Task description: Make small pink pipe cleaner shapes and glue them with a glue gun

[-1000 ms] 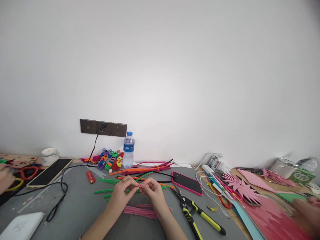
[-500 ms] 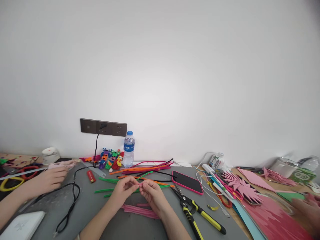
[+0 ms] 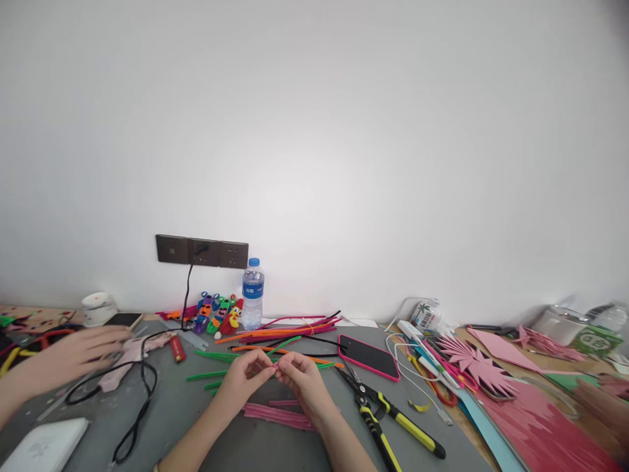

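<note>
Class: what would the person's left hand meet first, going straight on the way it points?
The left hand would probably meet the right hand first; whether they touch is unclear.

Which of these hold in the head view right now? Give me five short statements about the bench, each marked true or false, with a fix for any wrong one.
1. The left hand and right hand are close together at their fingertips. True.
2. The yellow-handled cutters lie to the left of both hands. False: the yellow-handled cutters lie to the right, by the right forearm.
3. The water bottle stands upright with its blue cap on. True.
4. The pink-edged phone lies screen down. False: the pink-edged phone's dark screen faces up.
5. Green sticks lie near the left hand. True.
</note>
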Action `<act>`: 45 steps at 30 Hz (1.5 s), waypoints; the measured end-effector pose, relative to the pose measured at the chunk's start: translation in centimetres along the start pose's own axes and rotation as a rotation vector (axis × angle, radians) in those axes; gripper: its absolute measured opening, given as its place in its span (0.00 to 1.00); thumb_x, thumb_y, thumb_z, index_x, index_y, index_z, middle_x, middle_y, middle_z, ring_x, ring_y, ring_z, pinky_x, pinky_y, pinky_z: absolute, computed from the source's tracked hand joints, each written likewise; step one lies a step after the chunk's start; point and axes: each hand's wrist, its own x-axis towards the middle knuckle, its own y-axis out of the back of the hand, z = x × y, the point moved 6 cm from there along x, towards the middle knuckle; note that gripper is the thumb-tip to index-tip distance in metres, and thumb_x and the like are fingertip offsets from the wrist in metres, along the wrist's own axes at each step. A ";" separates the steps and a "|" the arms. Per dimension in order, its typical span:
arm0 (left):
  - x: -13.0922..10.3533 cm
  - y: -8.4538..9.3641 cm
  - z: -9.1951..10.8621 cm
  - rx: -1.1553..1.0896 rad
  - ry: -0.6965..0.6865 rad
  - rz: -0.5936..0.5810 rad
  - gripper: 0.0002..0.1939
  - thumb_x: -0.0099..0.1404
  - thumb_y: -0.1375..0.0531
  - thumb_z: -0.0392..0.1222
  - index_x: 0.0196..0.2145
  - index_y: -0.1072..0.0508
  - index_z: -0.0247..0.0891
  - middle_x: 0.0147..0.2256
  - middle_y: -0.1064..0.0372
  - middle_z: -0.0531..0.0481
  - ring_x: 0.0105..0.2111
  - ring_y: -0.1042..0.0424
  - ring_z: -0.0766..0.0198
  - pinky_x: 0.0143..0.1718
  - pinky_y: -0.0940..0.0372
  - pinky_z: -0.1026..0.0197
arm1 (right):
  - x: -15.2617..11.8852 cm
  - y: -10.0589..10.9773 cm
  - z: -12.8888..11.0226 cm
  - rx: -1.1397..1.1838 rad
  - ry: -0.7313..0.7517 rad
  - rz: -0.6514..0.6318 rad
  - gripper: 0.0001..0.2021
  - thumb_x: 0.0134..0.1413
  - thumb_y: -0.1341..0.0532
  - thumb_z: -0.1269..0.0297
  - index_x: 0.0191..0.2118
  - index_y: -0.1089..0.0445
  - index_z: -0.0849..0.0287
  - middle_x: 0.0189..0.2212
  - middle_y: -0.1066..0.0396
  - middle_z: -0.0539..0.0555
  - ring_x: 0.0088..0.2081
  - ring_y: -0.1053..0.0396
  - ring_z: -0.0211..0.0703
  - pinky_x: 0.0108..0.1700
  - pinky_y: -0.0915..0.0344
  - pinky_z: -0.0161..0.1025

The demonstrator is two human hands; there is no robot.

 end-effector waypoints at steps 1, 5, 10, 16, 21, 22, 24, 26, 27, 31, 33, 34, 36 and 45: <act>0.0 0.0 -0.1 0.021 -0.003 0.005 0.12 0.57 0.40 0.50 0.26 0.29 0.37 0.25 0.29 0.51 0.25 0.32 0.63 0.26 0.39 0.65 | 0.0 0.0 0.0 -0.008 0.001 -0.001 0.14 0.39 0.28 0.56 0.24 0.26 0.61 0.22 0.28 0.50 0.24 0.33 0.36 0.31 0.38 0.33; 0.0 0.0 -0.5 0.095 -0.035 0.024 0.12 0.59 0.41 0.48 0.28 0.27 0.37 0.26 0.27 0.49 0.27 0.30 0.62 0.26 0.39 0.65 | 0.1 0.1 0.2 -0.029 0.006 -0.022 0.14 0.40 0.28 0.55 0.25 0.26 0.61 0.20 0.29 0.49 0.24 0.34 0.36 0.31 0.39 0.33; -0.1 -0.3 -0.4 0.027 -0.032 -0.062 0.12 0.61 0.42 0.48 0.28 0.26 0.37 0.27 0.27 0.49 0.28 0.31 0.62 0.29 0.38 0.65 | -0.2 -0.1 0.1 -0.011 -0.033 -0.077 0.14 0.44 0.30 0.55 0.26 0.27 0.62 0.21 0.29 0.49 0.22 0.36 0.33 0.30 0.39 0.31; -0.3 -0.8 0.3 -0.124 0.020 -0.154 0.13 0.60 0.40 0.49 0.27 0.25 0.36 0.24 0.29 0.51 0.25 0.34 0.65 0.28 0.39 0.65 | -0.7 -0.8 -0.1 0.091 -0.119 -0.185 0.15 0.47 0.31 0.55 0.26 0.29 0.64 0.22 0.31 0.49 0.23 0.34 0.32 0.30 0.38 0.30; -0.7 -1.4 0.6 -0.228 0.031 -0.227 0.13 0.60 0.39 0.49 0.28 0.25 0.36 0.25 0.28 0.51 0.28 0.30 0.63 0.33 0.37 0.64 | -1.1 -1.1 0.0 0.174 -0.190 -0.234 0.14 0.46 0.30 0.61 0.28 0.35 0.61 0.22 0.31 0.46 0.22 0.33 0.30 0.28 0.37 0.28; -0.8 -1.6 0.7 -0.241 0.018 -0.251 0.13 0.61 0.39 0.49 0.28 0.26 0.36 0.25 0.28 0.51 0.29 0.30 0.62 0.34 0.36 0.63 | -1.1 -1.1 0.2 0.181 -0.214 -0.251 0.14 0.46 0.30 0.61 0.28 0.35 0.60 0.22 0.31 0.46 0.22 0.33 0.30 0.28 0.37 0.28; -0.9 -1.7 0.8 -0.229 -0.017 -0.285 0.13 0.61 0.39 0.49 0.28 0.26 0.35 0.26 0.28 0.50 0.29 0.29 0.61 0.35 0.36 0.62 | -1.3 -1.0 0.4 0.183 -0.262 -0.296 0.14 0.46 0.29 0.63 0.28 0.36 0.61 0.22 0.32 0.46 0.22 0.32 0.30 0.27 0.36 0.27; -0.9 -1.6 0.6 -0.158 -0.054 -0.276 0.13 0.61 0.38 0.48 0.27 0.25 0.35 0.26 0.29 0.51 0.28 0.31 0.63 0.33 0.38 0.63 | -1.3 -0.8 0.8 0.167 -0.301 -0.338 0.14 0.46 0.29 0.64 0.28 0.36 0.61 0.22 0.31 0.46 0.22 0.32 0.29 0.27 0.36 0.27; -0.9 -1.5 0.5 -0.113 -0.071 -0.259 0.12 0.60 0.38 0.47 0.27 0.24 0.35 0.26 0.30 0.51 0.28 0.32 0.64 0.32 0.39 0.64 | -1.3 -0.7 0.9 0.156 -0.317 -0.356 0.13 0.45 0.29 0.65 0.29 0.36 0.61 0.22 0.31 0.46 0.21 0.32 0.29 0.27 0.36 0.27; -0.8 -1.4 0.1 -0.053 -0.096 -0.231 0.10 0.58 0.36 0.45 0.26 0.24 0.34 0.25 0.32 0.51 0.27 0.34 0.65 0.30 0.41 0.65 | -1.6 -0.6 1.2 0.143 -0.362 -0.410 0.14 0.44 0.29 0.67 0.30 0.36 0.61 0.22 0.31 0.46 0.20 0.31 0.29 0.26 0.36 0.27; -0.8 -1.4 -0.1 -0.095 -0.067 -0.232 0.10 0.56 0.35 0.44 0.26 0.25 0.34 0.25 0.32 0.52 0.26 0.34 0.65 0.30 0.41 0.65 | -1.7 -0.9 1.0 0.147 -0.362 -0.424 0.14 0.43 0.28 0.67 0.29 0.36 0.61 0.21 0.31 0.45 0.20 0.32 0.29 0.25 0.37 0.26; -0.7 -1.5 -0.2 -0.127 -0.046 -0.235 0.10 0.55 0.34 0.44 0.27 0.27 0.34 0.25 0.32 0.53 0.26 0.35 0.66 0.30 0.41 0.65 | -1.7 -1.0 1.0 0.145 -0.360 -0.427 0.14 0.42 0.28 0.67 0.29 0.36 0.61 0.21 0.31 0.45 0.20 0.32 0.29 0.24 0.37 0.25; -0.7 -1.6 -0.2 -0.202 -0.010 -0.246 0.11 0.54 0.33 0.44 0.29 0.29 0.35 0.25 0.31 0.54 0.26 0.35 0.67 0.30 0.41 0.66 | -1.8 -1.1 0.9 0.123 -0.351 -0.429 0.14 0.42 0.28 0.67 0.28 0.35 0.61 0.21 0.31 0.44 0.19 0.33 0.28 0.23 0.38 0.25; -0.9 -1.7 0.7 -0.235 -0.050 -0.274 0.11 0.55 0.33 0.42 0.34 0.28 0.36 0.31 0.28 0.51 0.31 0.30 0.64 0.34 0.36 0.64 | -1.9 -1.0 0.5 0.041 -0.341 -0.400 0.12 0.41 0.28 0.68 0.28 0.31 0.64 0.22 0.31 0.46 0.20 0.33 0.28 0.27 0.35 0.27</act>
